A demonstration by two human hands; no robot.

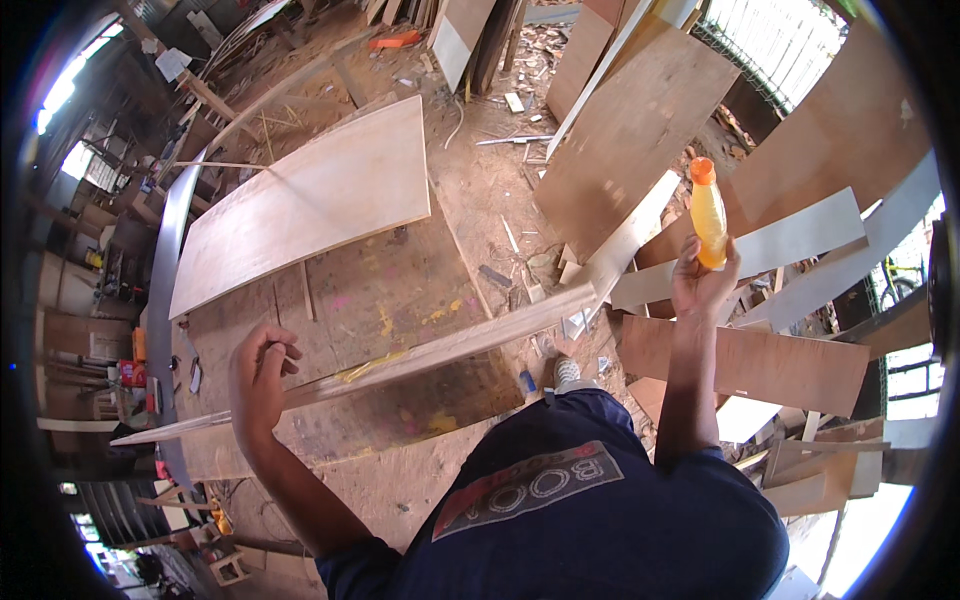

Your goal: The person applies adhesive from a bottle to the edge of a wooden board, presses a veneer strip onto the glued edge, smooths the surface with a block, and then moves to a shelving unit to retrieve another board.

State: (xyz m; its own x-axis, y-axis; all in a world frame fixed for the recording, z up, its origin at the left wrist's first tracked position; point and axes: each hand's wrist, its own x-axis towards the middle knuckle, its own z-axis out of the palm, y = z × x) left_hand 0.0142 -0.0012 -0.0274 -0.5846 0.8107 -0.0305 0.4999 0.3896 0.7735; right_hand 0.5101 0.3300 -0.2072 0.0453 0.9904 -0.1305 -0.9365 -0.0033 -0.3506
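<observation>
An orange plastic bottle point(708, 215) with an orange cap is held upright in my right hand point(702, 280), out over leaning boards at the right. My left hand point(262, 385) has its fingers curled above a long, narrow wooden strip point(470, 340); whether anything is inside them I cannot make out. The strip crosses a stained wooden work surface point(380, 270) diagonally, with a yellowish streak along part of it. A pale plywood panel point(310, 190) lies on the far part of that surface.
Large plywood sheets point(625, 130) lean at the right, above loose offcuts point(740, 355). Scraps litter the dirt floor point(500, 170). A long dark metallic-looking edge point(165, 290) runs along the left, beside cluttered shelves and tools point(130, 370). My shoe point(567, 372) shows below me.
</observation>
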